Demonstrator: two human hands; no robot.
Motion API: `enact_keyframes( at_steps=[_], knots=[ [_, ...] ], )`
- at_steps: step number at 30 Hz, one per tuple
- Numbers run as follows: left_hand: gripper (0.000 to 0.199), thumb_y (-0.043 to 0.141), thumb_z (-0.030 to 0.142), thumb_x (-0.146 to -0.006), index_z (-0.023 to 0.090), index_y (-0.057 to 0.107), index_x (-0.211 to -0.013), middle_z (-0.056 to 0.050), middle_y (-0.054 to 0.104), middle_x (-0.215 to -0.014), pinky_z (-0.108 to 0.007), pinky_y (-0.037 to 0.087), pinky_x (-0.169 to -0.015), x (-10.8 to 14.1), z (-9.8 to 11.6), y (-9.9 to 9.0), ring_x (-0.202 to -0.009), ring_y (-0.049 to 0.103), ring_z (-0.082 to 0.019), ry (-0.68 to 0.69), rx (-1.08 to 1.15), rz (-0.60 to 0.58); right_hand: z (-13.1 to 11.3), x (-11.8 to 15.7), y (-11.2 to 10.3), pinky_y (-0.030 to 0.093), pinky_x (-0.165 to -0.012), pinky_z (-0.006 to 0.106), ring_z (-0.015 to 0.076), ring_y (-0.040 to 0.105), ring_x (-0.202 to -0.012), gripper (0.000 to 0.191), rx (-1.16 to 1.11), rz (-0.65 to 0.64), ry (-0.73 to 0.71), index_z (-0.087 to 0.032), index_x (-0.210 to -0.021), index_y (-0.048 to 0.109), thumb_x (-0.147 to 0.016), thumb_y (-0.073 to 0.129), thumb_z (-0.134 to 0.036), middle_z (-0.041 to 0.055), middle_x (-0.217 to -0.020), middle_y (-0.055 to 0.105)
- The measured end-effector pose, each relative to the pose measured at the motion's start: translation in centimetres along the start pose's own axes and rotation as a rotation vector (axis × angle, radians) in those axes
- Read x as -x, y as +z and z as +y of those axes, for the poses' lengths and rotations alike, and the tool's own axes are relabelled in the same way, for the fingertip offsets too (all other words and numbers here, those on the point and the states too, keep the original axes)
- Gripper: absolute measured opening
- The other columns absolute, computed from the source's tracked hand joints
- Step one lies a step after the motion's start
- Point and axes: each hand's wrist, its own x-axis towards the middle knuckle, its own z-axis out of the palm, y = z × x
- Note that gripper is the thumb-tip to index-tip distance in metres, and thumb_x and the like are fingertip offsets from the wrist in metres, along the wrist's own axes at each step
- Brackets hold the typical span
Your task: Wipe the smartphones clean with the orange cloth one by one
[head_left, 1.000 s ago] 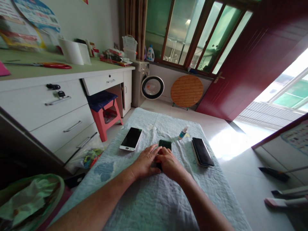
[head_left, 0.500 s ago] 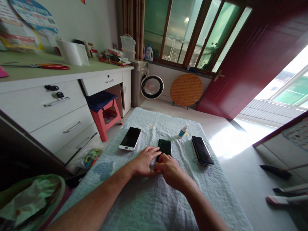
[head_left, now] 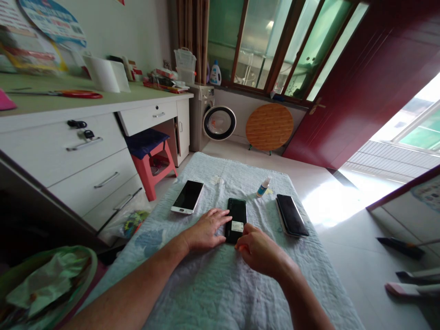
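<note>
A dark smartphone (head_left: 236, 211) lies on the cloth in front of me, back side up, with a pale label on its lower half. My left hand (head_left: 208, 231) rests flat at its left side, fingers stretched out and fingertips touching the phone's edge. Curled closed at the lower right corner of the phone is my right hand (head_left: 257, 247); whatever its fingers pinch is hidden. To the left lies a white-framed smartphone (head_left: 189, 196). On the right, another dark smartphone (head_left: 291, 215) lies on a pale thing beneath it. A small spray bottle (head_left: 263, 188) stands beyond my right hand.
A light blue quilted cloth (head_left: 220, 293) covers the table. Left of it are a waste bin (head_left: 91, 275), a pink stool (head_left: 147, 176) and a white desk (head_left: 85, 169). A washing machine (head_left: 198, 114) and round wooden tabletop (head_left: 270, 126) stand behind.
My right hand has moved right, from the phone's lower left to its lower right corner, uncovering the pale label. My left hand stays at the phone's left side.
</note>
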Motion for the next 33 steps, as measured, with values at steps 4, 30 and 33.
enact_keyframes(
  at_steps=[4, 30, 33],
  knots=[
    [0.062, 0.062, 0.024, -0.078, 0.027, 0.049, -0.138, -0.004, 0.038, -0.153, -0.047, 0.023, -0.116, 0.0, 0.1, -0.1, -0.142, 0.028, -0.028, -0.004, -0.012, -0.014, -0.5, -0.2, -0.2, 0.038, -0.067, 0.023, 0.0124, 0.051, -0.072, 0.023, -0.011, -0.017, -0.026, -0.018, -0.063, 0.066, -0.082, 0.052, -0.014, 0.0036, -0.079, 0.054],
    [0.071, 0.064, 0.025, -0.074, 0.025, 0.044, -0.142, -0.007, 0.033, -0.156, -0.049, 0.021, -0.117, -0.2, -0.2, -0.2, -0.143, 0.025, -0.032, -0.010, -0.043, -0.084, -0.7, -0.5, 0.2, 0.031, -0.063, 0.021, 0.0110, 0.050, -0.073, 0.015, -0.012, 0.020, 0.125, -0.017, -0.079, 0.056, -0.079, 0.048, -0.005, 0.0023, -0.088, 0.055],
    [0.072, 0.065, 0.025, -0.073, 0.023, 0.044, -0.142, -0.008, 0.034, -0.155, -0.049, 0.021, -0.117, -0.2, -0.2, -0.1, -0.143, 0.027, -0.031, -0.001, -0.041, -0.070, 0.3, -0.2, -0.2, 0.030, -0.064, 0.022, 0.0113, 0.049, -0.072, 0.015, 0.029, 0.005, 0.153, -0.017, -0.078, 0.057, -0.076, 0.049, -0.004, 0.0027, -0.087, 0.055]
  ],
)
